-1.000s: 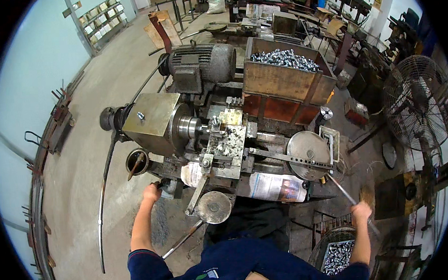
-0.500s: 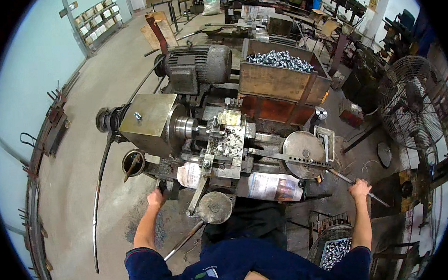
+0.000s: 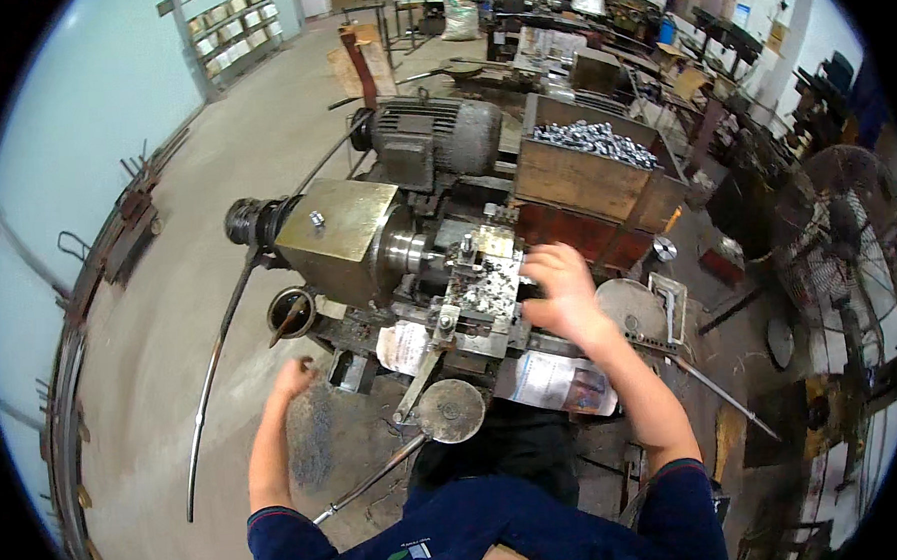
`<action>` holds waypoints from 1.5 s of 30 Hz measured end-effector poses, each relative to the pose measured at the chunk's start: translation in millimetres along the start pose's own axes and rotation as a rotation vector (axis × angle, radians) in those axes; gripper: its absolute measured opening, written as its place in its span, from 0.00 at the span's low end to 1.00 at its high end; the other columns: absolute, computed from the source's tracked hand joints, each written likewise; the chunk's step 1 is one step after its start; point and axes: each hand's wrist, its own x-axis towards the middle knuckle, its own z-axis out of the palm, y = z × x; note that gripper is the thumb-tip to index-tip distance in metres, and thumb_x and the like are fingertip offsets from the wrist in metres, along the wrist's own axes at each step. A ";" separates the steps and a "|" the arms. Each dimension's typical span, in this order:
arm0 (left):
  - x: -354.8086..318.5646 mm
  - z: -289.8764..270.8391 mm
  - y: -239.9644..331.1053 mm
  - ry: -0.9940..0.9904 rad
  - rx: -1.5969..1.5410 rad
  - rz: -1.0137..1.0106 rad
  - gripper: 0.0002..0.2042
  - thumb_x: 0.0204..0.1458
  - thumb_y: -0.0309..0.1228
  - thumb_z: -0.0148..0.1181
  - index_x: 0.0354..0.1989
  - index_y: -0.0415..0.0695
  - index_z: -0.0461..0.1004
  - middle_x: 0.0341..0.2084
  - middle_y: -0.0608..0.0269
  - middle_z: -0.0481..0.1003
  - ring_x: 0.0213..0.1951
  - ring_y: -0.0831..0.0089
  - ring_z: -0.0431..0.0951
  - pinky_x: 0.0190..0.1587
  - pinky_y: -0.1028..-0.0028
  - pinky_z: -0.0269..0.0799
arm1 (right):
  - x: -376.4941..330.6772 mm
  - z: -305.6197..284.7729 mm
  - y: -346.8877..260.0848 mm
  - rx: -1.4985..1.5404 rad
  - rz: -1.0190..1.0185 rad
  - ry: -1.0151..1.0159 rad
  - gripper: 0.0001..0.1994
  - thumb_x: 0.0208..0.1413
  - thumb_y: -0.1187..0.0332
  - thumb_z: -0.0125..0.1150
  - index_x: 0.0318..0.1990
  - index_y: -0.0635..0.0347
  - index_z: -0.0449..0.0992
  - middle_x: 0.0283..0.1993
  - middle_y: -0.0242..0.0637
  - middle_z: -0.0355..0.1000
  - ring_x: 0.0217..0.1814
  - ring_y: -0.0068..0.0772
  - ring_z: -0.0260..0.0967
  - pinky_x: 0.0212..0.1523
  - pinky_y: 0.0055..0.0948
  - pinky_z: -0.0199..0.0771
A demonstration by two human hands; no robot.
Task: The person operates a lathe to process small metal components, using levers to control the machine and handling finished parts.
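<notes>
A small lathe-like machine stands before me, with a box-shaped headstock (image 3: pixel 341 225) and a bright round chuck (image 3: pixel 404 252). Over the right end of its chip-strewn tool slide (image 3: pixel 484 290) is my right hand (image 3: pixel 561 290), thumb and fingers apart, with nothing visible in it. My left hand (image 3: pixel 293 377) hangs in the air, fingers loosely bent and apart, left of a small metal tray (image 3: pixel 352 371); nothing shows in it. A round-plated lever (image 3: pixel 450 411) lies near my lap. Right of the slide, another round plate (image 3: pixel 630 310) has a long rod handle (image 3: pixel 724 398).
Behind the slide, a wooden bin (image 3: pixel 589 179) holds many small shiny metal parts. An electric motor (image 3: pixel 432 141) sits beyond the headstock. A pot with a brush (image 3: pixel 291 313) stands at left, near a long upright rod (image 3: pixel 213 390). A large fan (image 3: pixel 842 233) is at right.
My right hand has left the rod handle and moved left to the tool slide. My left hand has come off a dark handle by the tray and drawn slightly left. The view has shifted.
</notes>
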 end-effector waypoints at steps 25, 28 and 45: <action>-120.9 -79.4 -25.7 0.524 0.123 -0.069 0.16 0.40 0.39 0.61 0.24 0.36 0.69 0.17 0.46 0.72 0.26 0.46 0.73 0.32 0.58 0.69 | 91.1 93.9 -46.8 -0.426 -0.135 -0.468 0.12 0.31 0.60 0.56 0.22 0.57 0.79 0.30 0.44 0.72 0.45 0.44 0.66 0.64 0.51 0.40; -104.2 -81.3 -20.5 0.420 -0.277 -0.063 0.13 0.42 0.32 0.59 0.29 0.33 0.70 0.13 0.51 0.72 0.16 0.61 0.75 0.23 0.66 0.71 | 87.1 41.4 -26.6 -0.310 -0.138 -0.154 0.15 0.25 0.58 0.58 0.18 0.61 0.78 0.28 0.47 0.68 0.44 0.46 0.64 0.63 0.48 0.45; -95.5 -86.0 -67.3 0.169 -0.758 -0.032 0.19 0.52 0.32 0.55 0.49 0.34 0.63 0.24 0.59 0.72 0.24 0.72 0.73 0.28 0.72 0.73 | -97.9 -156.0 71.4 -0.157 0.600 -0.051 0.24 0.30 0.69 0.56 0.42 0.68 0.74 0.60 0.47 0.58 0.57 0.45 0.61 0.54 0.34 0.63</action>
